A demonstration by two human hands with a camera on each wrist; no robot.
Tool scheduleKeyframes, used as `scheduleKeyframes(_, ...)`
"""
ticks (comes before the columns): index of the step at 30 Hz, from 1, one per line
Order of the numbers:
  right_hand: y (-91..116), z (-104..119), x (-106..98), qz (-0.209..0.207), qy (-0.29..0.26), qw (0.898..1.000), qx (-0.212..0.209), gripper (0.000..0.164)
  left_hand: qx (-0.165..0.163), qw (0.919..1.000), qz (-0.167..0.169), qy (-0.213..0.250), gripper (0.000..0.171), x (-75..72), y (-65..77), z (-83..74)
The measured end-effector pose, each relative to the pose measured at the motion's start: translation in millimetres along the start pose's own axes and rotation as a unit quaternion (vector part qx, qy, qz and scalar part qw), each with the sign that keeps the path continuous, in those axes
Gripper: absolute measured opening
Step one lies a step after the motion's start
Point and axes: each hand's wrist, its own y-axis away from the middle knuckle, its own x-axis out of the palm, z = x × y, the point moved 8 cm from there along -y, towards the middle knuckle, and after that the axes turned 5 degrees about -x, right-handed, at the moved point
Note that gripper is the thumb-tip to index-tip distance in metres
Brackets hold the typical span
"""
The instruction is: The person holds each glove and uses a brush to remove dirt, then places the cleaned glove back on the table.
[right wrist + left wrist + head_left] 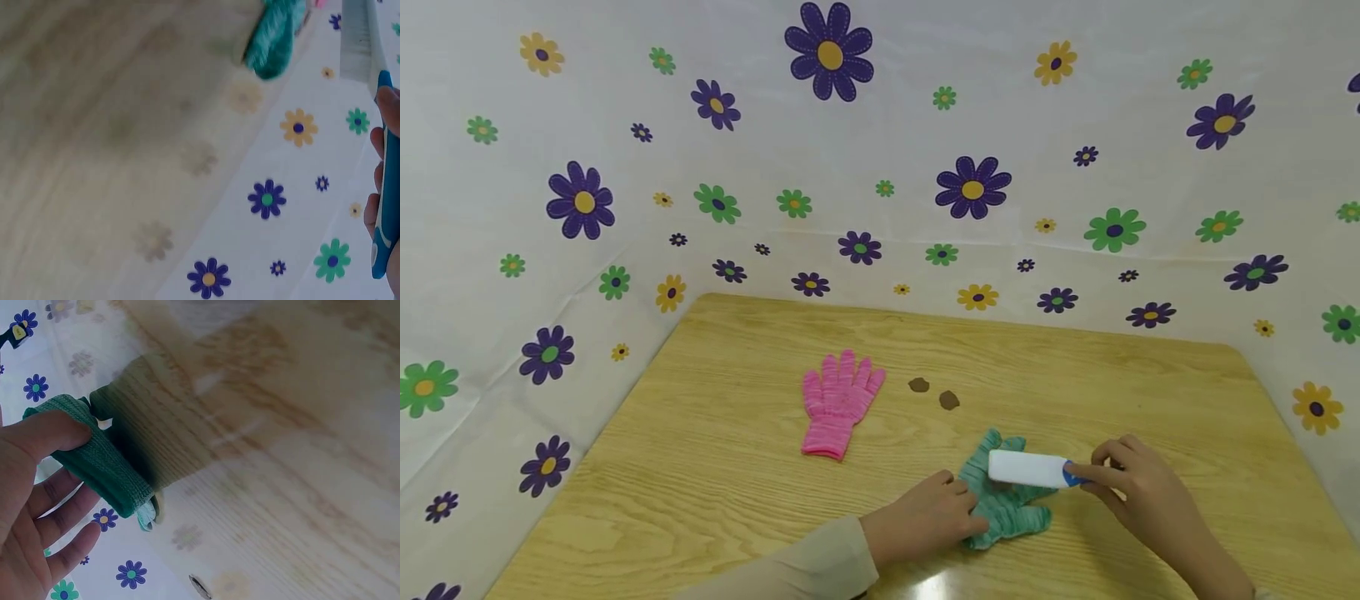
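Note:
A green knit glove lies on the table near its front edge, fingers pointing right and away. My left hand holds it at the cuff; in the left wrist view the thumb lies over the green cuff, with fingers on its other side. My right hand grips a brush by its blue handle, at the right of the glove. The brush's white head overlaps the glove's fingers in the head view. White bristles show in the right wrist view.
A pink knit glove lies flat, farther back and to the left. Two small brown patches are on the wooden table beside it. White cloth with printed flowers rises behind the table and along its sides.

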Motion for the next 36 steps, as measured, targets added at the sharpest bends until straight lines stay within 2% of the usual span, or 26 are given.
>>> scheduleKeyframes(3,2.3,8.5,10.9,0.016,-0.032,0.999,-0.015,0.055,0.000,1.0000,0.005,0.006,0.012,-0.1,-0.8,-0.3)
scheduleKeyframes(5,5.0,8.1,16.0,0.025,-0.030,0.999,-0.011,0.056,0.001,0.9999,0.006,0.010,0.012,-0.1,-1.2,-0.7)
scheduleKeyframes(11,13.8,-19.1,9.1,0.013,0.052,0.996,0.075,0.071,0.003,1.0000,0.001,-0.001,0.011,2.7,-2.0,-2.1)
scheduleKeyframes(13,15.7,-26.8,4.4,0.004,0.065,0.993,0.101,0.074,0.004,1.0000,0.002,-0.004,0.011,3.7,-2.1,-2.2)
scheduleKeyframes(16,15.4,-29.5,0.9,-0.002,0.062,0.992,0.112,0.073,0.001,1.0000,0.002,-0.008,0.011,4.1,-2.8,-1.7)
scheduleKeyframes(21,11.7,-17.5,0.7,-0.013,0.032,0.996,0.083,0.067,-0.002,0.9998,-0.007,-0.016,0.010,2.4,-4.2,-1.6)
scheduleKeyframes(23,10.6,-8.2,4.0,-0.012,0.000,0.999,0.053,0.062,-0.002,0.9999,-0.009,-0.015,0.010,1.7,-4.4,-1.7)
scheduleKeyframes(26,10.2,5.7,13.6,0.014,-0.043,0.999,0.006,0.053,-0.002,0.9999,-0.010,-0.013,0.010,0.4,-4.8,-1.4)
scheduleKeyframes(28,10.5,10.2,18.8,0.032,-0.047,0.998,-0.003,0.031,-0.002,0.9999,-0.008,-0.011,0.010,-0.5,-4.7,-1.1)
scheduleKeyframes(30,11.7,8.7,21.6,0.046,-0.036,0.998,0.015,0.013,0.000,1.0000,-0.005,-0.008,0.009,-0.9,-4.6,-1.1)
scheduleKeyframes(31,12.3,6.2,22.4,0.050,-0.029,0.998,0.031,0.014,0.000,1.0000,-0.003,-0.005,0.008,-0.7,-4.5,-1.1)
scheduleKeyframes(33,14.0,-1.0,23.2,0.060,-0.017,0.996,0.069,0.030,0.000,1.0000,0.002,-0.003,0.008,-0.1,-4.4,-0.9)
scheduleKeyframes(36,17.2,-11.3,25.4,0.070,-0.013,0.992,0.108,0.031,0.000,1.0000,0.002,-0.004,0.007,0.6,-4.6,-0.7)
